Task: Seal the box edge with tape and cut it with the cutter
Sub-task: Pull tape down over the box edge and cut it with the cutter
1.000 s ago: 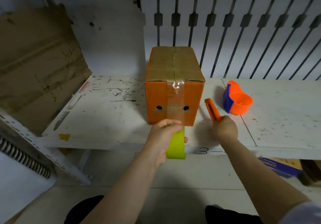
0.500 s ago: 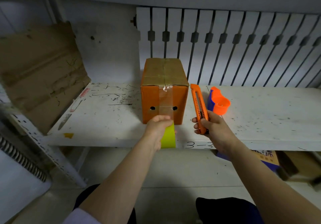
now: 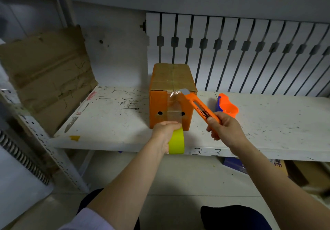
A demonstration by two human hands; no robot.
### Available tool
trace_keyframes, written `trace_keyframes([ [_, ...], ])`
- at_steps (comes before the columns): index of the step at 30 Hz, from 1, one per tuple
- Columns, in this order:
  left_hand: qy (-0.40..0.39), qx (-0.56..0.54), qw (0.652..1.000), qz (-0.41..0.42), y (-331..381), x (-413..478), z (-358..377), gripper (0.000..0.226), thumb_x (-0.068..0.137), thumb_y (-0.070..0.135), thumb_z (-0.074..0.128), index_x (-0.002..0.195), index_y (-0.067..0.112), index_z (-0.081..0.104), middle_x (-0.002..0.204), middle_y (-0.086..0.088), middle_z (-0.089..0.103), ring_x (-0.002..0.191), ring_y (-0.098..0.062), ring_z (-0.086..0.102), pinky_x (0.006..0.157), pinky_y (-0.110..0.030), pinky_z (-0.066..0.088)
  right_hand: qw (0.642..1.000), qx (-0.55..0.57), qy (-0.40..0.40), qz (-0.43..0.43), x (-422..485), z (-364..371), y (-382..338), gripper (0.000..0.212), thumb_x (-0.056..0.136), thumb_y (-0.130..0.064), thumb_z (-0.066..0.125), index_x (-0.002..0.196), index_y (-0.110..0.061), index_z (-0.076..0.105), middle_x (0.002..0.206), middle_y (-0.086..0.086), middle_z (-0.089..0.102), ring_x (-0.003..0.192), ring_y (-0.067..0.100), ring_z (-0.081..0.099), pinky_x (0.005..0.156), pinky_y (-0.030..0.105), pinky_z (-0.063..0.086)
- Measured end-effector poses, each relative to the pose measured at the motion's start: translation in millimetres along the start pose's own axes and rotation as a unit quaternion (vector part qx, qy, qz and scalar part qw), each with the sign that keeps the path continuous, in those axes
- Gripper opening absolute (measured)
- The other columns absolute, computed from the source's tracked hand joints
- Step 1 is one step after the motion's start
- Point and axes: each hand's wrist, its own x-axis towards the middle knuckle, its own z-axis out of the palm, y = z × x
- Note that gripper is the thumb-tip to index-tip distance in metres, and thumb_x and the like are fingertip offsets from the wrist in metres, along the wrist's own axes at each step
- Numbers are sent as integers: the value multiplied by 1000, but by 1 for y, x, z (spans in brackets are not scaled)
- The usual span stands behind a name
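Gripping the yellow-green tape roll point(image 3: 176, 142) at the worktop's point(image 3: 110, 122) near edge, the left hand point(image 3: 165, 131) wraps it. At three o'clock, the right hand point(image 3: 225, 131) clenches the orange plastic cutter point(image 3: 198, 107), blade tip at the glossy clear tape strip point(image 3: 174, 107) on the orange cardboard box point(image 3: 171, 96). Beyond, at two o'clock, sits an orange-and-blue tape dispenser point(image 3: 226, 107).

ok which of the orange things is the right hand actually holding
The orange cutter, gripped in the right hand with its blade tip at the box's top edge. The orange box and the orange-and-blue dispenser just sit on the shelf.
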Motion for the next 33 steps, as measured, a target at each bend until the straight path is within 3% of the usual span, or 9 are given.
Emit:
trace_keyframes([
  [2, 10, -5, 1000, -18, -2, 1, 1, 21, 78, 31, 69, 90, 14, 65, 106, -15, 66, 100, -32, 61, 94, -49, 47, 999, -43, 11, -12, 3, -5, -1, 14, 92, -25, 53, 100, -18, 62, 72, 5, 64, 59, 17, 56, 62, 35, 52],
  [4, 24, -6, 999, -21, -3, 3, 1, 23, 81, 39, 65, 83, 17, 67, 109, -13, 67, 105, -34, 60, 97, -53, 45, 997, -79, 19, -18, 6, -9, -4, 14, 90, -30, 56, 96, -19, 63, 72, 5, 64, 59, 19, 56, 64, 38, 53],
  [9, 41, -13, 999, -1, -3, 7, 1, 18, 83, 32, 65, 71, 19, 65, 96, -9, 68, 102, -34, 61, 97, -53, 45, 965, -259, 29, -31, 10, -14, -16, 23, 86, -48, 55, 93, -27, 62, 71, 1, 63, 63, 19, 58, 61, 36, 53],
  [12, 41, -11, 999, 5, -3, 8, 1, 17, 83, 30, 66, 70, 19, 65, 94, -7, 70, 103, -33, 62, 98, -54, 44, 930, -360, 38, -69, 9, -14, -26, 29, 88, -49, 52, 107, -30, 62, 64, -11, 49, 61, 11, 48, 56, 25, 39],
  [16, 58, -6, 998, 24, -5, 10, 3, 17, 85, 27, 64, 70, 19, 63, 96, -4, 69, 101, -29, 62, 99, -49, 45, 895, -425, 38, -134, 10, -16, -38, 33, 89, -43, 52, 121, -34, 58, 91, -4, 61, 74, 13, 47, 64, 25, 39],
  [19, 64, 12, 997, 43, -6, 12, 5, 15, 89, 26, 59, 89, 12, 66, 96, 0, 64, 94, -19, 56, 98, -37, 43, 876, -449, 44, -172, 14, -17, -41, 26, 89, -40, 53, 114, -34, 60, 86, -11, 53, 74, 12, 47, 66, 29, 45],
  [22, 73, 9, 996, 58, -7, 11, 7, 20, 90, 24, 57, 98, 8, 65, 93, 2, 60, 89, -14, 48, 83, -27, 35, 864, -468, 46, -183, 16, -16, -46, 26, 90, -40, 52, 113, -34, 61, 95, -8, 63, 78, 15, 55, 69, 33, 51],
  [33, 103, 49, 989, 95, -10, 11, 7, 19, 87, 28, 60, 86, 11, 68, 84, 2, 62, 84, -16, 52, 75, -26, 35, 843, -503, 36, -184, 15, -6, -60, 27, 90, -42, 52, 112, -31, 63, 98, -4, 66, 85, 19, 63, 74, 36, 54],
])
